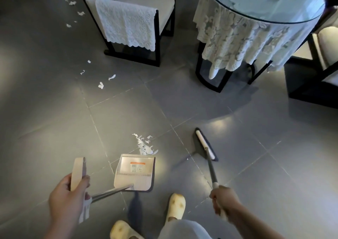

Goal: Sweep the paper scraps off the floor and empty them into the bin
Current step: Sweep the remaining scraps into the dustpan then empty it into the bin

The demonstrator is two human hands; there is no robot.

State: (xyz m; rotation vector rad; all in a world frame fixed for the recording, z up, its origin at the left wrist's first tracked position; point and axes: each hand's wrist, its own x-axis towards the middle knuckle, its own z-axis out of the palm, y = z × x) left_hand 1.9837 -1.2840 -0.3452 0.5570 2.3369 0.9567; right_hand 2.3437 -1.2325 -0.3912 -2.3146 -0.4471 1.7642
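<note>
The left hand (68, 200) grips the dustpan (135, 173) mouth-first against the scraps (144, 145), while the right hand (224, 200) grips the broom (205, 145) to sweep them in.

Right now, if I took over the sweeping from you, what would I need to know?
Left hand grips the dustpan handle; the pan sits on the floor, nothing visible in it.
Right hand grips the broom, head down on the floor, to the right of the pile.
A pile of scraps is gathered at the pan's mouth.
Left: sweep that pile in, collect the loose scraps near the chair, then empty into the bin, which isn't in view.
</note>
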